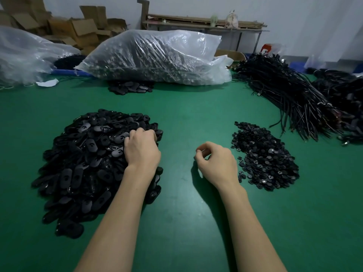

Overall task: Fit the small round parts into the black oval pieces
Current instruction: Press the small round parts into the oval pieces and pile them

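A big heap of black oval pieces (84, 163) lies on the green table (186, 114) at the left. My left hand (141, 148) rests on the heap's right side with its fingers curled down into the pieces; whether they grip one is hidden. A smaller heap of small round parts (265, 156) lies at the right. My right hand (216, 161) hovers over the bare mat between the heaps, fingers curled, thumb and fingertips pinching something small and dark that I cannot make out clearly.
A large clear plastic bag (157, 55) full of parts lies at the back centre, with a small cluster of oval pieces (129, 88) before it. Bundles of black cords (290, 95) fill the right side. Another plastic bag (23, 54) and cardboard boxes (78, 30) stand back left.
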